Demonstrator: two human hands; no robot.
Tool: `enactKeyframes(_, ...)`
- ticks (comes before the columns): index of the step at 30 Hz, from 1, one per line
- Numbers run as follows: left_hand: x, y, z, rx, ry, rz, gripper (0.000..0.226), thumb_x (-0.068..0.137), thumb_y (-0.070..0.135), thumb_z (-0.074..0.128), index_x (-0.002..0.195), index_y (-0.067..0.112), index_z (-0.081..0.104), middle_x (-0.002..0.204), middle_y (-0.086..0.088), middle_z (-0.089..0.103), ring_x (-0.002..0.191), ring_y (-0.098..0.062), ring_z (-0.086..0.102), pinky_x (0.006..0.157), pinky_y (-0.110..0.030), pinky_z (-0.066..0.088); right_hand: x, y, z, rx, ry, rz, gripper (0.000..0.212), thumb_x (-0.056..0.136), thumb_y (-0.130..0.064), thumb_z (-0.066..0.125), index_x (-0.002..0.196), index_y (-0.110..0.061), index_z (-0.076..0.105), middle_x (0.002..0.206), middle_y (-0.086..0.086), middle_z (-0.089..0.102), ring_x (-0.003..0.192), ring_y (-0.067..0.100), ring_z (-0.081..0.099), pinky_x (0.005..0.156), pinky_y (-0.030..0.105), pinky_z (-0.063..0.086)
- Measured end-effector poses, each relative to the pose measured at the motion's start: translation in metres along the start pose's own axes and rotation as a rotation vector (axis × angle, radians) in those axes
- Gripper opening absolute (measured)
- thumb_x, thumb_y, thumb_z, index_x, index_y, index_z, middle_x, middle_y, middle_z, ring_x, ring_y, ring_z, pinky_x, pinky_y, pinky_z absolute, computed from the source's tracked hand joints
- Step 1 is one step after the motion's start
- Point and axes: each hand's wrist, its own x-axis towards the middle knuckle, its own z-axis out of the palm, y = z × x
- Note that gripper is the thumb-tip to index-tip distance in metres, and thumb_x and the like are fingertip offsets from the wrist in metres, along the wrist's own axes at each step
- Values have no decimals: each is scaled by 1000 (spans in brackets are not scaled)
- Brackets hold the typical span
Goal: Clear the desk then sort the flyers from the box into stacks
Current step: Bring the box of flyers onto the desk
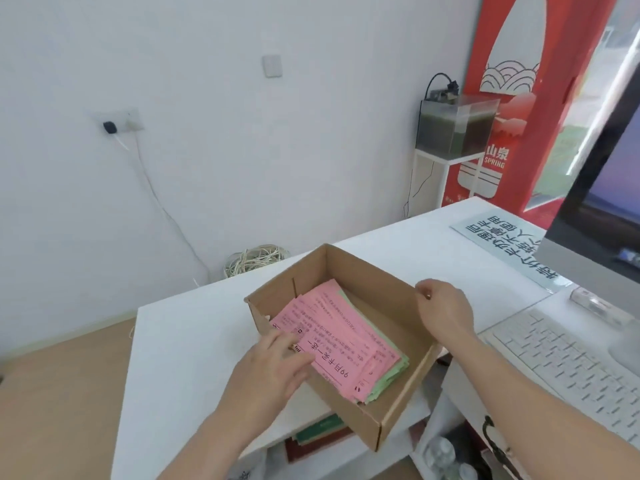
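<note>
An open cardboard box [367, 271] stands on the white desk [194, 327], hanging slightly over its front edge. Inside lies a pile of pink flyers [346, 344] with black print, and green flyers [391, 375] show beneath them at the right edge. My left hand [273, 372] reaches into the box from the left, fingers spread and resting on the top pink flyer. My right hand [446, 310] pinches the box's right rim at its far corner.
A white keyboard [568, 365] and a monitor [609, 188] sit at the right, with a printed sign [509, 244] flat on the desk behind the box. Books [318, 431] lie on a shelf under the desk. A fish tank [453, 126] stands on a white rack by the wall.
</note>
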Motion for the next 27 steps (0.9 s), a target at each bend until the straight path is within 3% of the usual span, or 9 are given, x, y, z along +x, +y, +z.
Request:
enactKeyframes(1, 13, -3, 5, -20, 31, -10, 15, 84, 44, 57, 86, 37, 70, 93, 16, 67, 94, -10, 46, 64, -26, 56, 10, -5, 0, -83, -8, -31, 34, 91, -23, 50, 124, -26, 58, 117, 1, 65, 111, 26, 54, 84, 38, 49)
enactKeyframes(3, 34, -10, 19, -32, 88, -52, 38, 88, 50, 39, 72, 34, 69, 76, 23, 65, 83, -6, 43, 57, -21, 50, 22, -15, -5, -263, -49, -74, 50, 90, -30, 49, 139, -28, 39, 129, 4, 52, 122, 29, 40, 86, 42, 43)
enactKeyframes(6, 64, -9, 31, -6, 182, -45, 47, 89, 53, 36, 63, 28, 67, 63, 20, 62, 73, -7, 45, 63, -18, 40, 20, -26, -22, -357, -175, -68, 68, 90, -52, 47, 146, -30, 17, 138, 9, 38, 126, 32, 35, 91, 46, 43)
enactKeyframes(8, 83, -6, 44, 6, 230, -13, 39, 87, 46, 43, 63, 26, 66, 60, 17, 61, 66, -12, 50, 61, -19, 39, 12, -23, -25, -378, -320, -84, 74, 89, -59, 45, 147, -27, 12, 135, 9, 39, 123, 33, 41, 92, 44, 45)
enactKeyframes(11, 113, 2, 61, -60, 216, -23, 35, 89, 42, 44, 68, 24, 66, 59, 12, 61, 60, -15, 49, 46, -29, 46, 13, -16, -18, -325, -438, -105, 61, 94, -44, 47, 145, -18, 25, 138, 3, 40, 121, 27, 47, 93, 37, 44)
enactKeyframes(14, 145, 17, 71, -108, 194, 0, 32, 86, 39, 44, 66, 25, 64, 56, 11, 59, 54, -15, 50, 36, -24, 40, 48, -4, -12, -313, -318, -82, 31, 90, -16, 47, 121, -11, 50, 120, 4, 55, 108, 28, 56, 84, 37, 47)
enactKeyframes(19, 200, 38, 84, -202, 56, 52, 33, 87, 38, 38, 72, 27, 65, 60, 11, 62, 56, -15, 52, 42, -24, 34, 101, 17, -20, -343, -107, 44, 49, 73, 5, 47, 116, -13, 62, 107, 9, 68, 99, 32, 59, 79, 37, 51)
enactKeyframes(23, 248, 52, 90, -361, -121, 70, 33, 92, 33, 33, 95, 24, 65, 88, 6, 69, 83, -19, 58, 67, -35, 47, 143, 51, -27, -312, 9, 82, 56, 73, 6, 47, 121, -18, 62, 108, 8, 68, 100, 31, 60, 77, 35, 52)
enactKeyframes(27, 271, 33, 84, -162, 13, 74, 13, 79, 32, 57, 73, 31, 68, 70, 15, 65, 71, -13, 56, 48, -31, 48, 185, 86, -34, -217, 147, 103, 61, 75, 8, 49, 127, -21, 61, 115, 7, 68, 105, 30, 59, 81, 33, 50)
